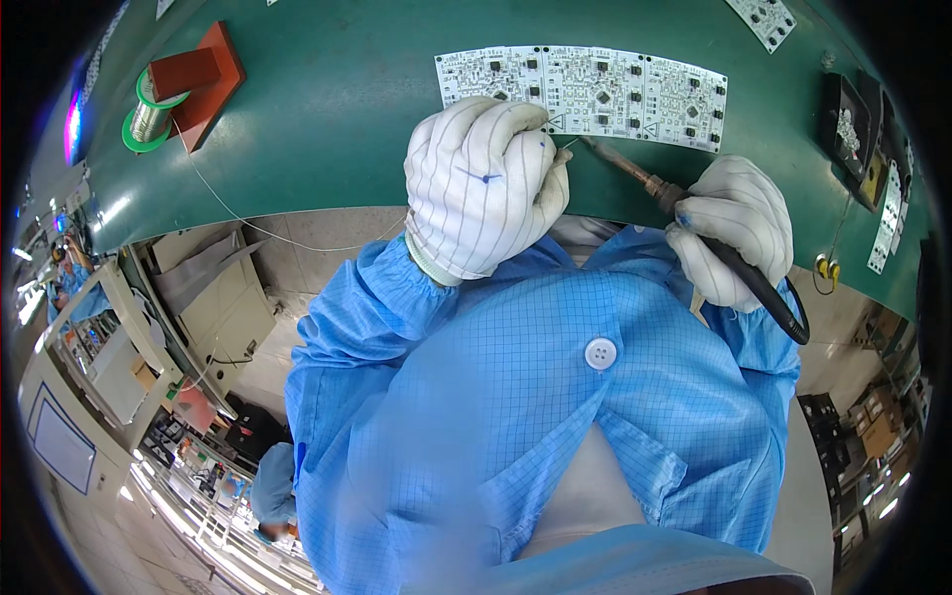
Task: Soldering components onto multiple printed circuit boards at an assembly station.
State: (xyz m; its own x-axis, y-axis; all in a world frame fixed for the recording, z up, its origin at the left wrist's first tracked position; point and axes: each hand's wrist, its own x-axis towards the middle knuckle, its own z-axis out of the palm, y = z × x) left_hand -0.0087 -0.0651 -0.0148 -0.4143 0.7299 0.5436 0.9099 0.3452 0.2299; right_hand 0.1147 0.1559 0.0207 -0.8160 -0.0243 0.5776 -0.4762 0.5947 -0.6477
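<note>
Both my hands wear white striped gloves. My left hand (486,188) is closed in a pinch on thin solder wire (243,220), which trails left to a spool. Its end pokes out by the thumb, at the near edge of a white circuit board panel (595,91). My right hand (734,233) is wrapped round the dark handle of a soldering iron (650,180). The iron's tip points up and left, close to the wire end and the panel's near edge; whether they touch I cannot tell. My left fingers cover the panel's lower left part.
A solder spool (149,121) sits on a red-brown stand (213,84) at the far left of the green table (327,109). To the right are a black iron holder (851,134) and a narrow white board (886,218). Another board (764,20) lies at the far right.
</note>
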